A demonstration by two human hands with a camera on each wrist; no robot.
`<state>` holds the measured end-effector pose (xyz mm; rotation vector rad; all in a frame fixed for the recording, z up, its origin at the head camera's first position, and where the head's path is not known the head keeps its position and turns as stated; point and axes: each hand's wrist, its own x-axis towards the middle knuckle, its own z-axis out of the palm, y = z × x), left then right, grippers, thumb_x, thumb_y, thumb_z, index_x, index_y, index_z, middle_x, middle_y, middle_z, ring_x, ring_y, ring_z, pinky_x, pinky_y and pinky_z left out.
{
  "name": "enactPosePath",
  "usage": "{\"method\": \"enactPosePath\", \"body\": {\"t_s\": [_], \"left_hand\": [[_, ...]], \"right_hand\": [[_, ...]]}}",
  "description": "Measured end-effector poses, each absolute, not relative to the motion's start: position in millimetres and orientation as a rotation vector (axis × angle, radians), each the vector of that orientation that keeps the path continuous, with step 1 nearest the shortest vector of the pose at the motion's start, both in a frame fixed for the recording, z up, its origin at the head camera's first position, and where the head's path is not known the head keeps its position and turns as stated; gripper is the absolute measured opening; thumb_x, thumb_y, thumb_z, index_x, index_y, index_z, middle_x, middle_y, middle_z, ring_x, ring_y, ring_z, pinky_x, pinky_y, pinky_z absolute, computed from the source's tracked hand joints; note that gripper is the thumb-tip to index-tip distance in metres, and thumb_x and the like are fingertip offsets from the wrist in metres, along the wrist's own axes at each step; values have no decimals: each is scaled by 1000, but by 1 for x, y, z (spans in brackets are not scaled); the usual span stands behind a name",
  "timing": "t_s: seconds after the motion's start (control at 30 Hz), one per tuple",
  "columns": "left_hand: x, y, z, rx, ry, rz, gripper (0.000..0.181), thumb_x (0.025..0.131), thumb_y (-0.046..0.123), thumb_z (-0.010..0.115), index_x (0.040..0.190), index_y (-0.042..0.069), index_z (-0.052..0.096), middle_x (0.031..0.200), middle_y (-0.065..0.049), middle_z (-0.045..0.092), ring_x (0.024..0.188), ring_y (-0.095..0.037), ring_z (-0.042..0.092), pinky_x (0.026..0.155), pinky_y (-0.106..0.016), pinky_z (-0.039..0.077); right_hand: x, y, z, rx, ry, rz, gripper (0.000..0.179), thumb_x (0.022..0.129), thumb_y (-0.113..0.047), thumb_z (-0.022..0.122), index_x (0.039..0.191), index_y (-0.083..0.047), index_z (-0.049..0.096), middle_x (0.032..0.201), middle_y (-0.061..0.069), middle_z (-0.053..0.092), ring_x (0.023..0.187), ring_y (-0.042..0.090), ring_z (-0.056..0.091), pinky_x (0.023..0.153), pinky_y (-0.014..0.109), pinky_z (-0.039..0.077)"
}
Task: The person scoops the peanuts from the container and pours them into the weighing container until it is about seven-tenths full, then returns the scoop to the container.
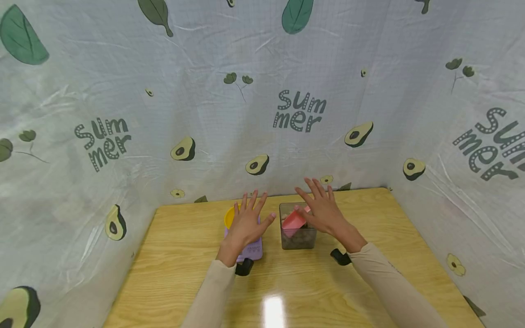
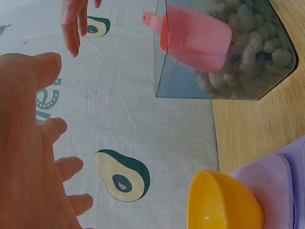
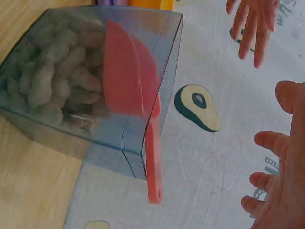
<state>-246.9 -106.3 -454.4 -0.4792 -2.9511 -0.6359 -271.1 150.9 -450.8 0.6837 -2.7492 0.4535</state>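
Note:
My left hand (image 1: 244,226) is held with fingers spread above a yellow bowl (image 2: 224,202), which sits on a purple kitchen scale (image 1: 252,251). Spread the same way, my right hand (image 1: 324,214) hovers over the right side of a clear grey bin (image 1: 298,239). Neither hand holds anything. Unshelled peanuts (image 3: 57,71) fill the lower part of the bin. On top of them lies a pink scoop (image 3: 126,71), its handle sticking out past the rim. In the head view my left hand covers much of the bowl and scale.
The bin and scale stand side by side near the back of a wooden table (image 1: 180,264). A white curtain (image 1: 221,118) printed with avocados and lettering surrounds the back and sides. Black wrist mounts (image 1: 340,257) sit under the wrists.

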Motion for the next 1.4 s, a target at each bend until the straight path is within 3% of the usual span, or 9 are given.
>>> {"method": "enactPosePath", "body": {"t_s": [0.27,0.63,0.8,0.9,1.03,1.2,1.4], "left_hand": [[-243,-108,-454,-478,-2941,-615,75,96,67,38,158,28,20,166,-8,14,153,-41,4,117,-70,8],[-245,-108,-456,-495,-2975,-627,87,90,71,47,158,33,10,167,-5,8,153,-39,4,118,-68,8],[-252,-103,-462,-579,-2973,-735,95,88,63,58,160,24,10,167,-6,8,154,-35,5,120,-63,14],[-257,-99,-471,-609,-3009,-830,102,86,59,64,160,26,2,168,-3,2,155,-31,6,120,-57,23],[-265,-90,-485,-627,-3024,-990,111,83,54,71,159,26,-5,168,-4,-1,154,-32,13,116,-55,32],[-273,-77,-502,-637,-2982,-1140,114,81,48,75,160,18,-2,168,-7,1,153,-34,16,118,-55,28],[-277,-67,-521,-551,-2967,-1283,117,77,45,79,160,20,1,167,-7,7,151,-35,23,118,-55,29]], "right_hand": [[-267,148,-455,715,-2729,423,63,99,-57,45,151,-23,40,163,15,22,150,40,18,113,73,13],[-270,154,-463,721,-2783,384,64,99,-55,46,154,-25,35,164,12,22,152,36,16,116,69,12],[-274,165,-464,746,-2790,341,63,98,-48,53,152,-20,40,160,14,30,150,37,21,117,69,12],[-278,170,-464,772,-2790,305,63,96,-43,60,151,-19,41,156,14,37,148,36,26,117,67,13],[-284,178,-465,839,-2789,225,63,95,-40,64,150,-19,42,150,12,45,144,35,34,116,66,20],[-290,181,-471,898,-2742,144,56,93,-35,67,143,-16,51,139,10,54,132,32,47,112,61,32],[-296,179,-479,955,-2719,75,46,90,-30,72,132,-16,61,129,9,60,122,31,55,107,56,39]]}}
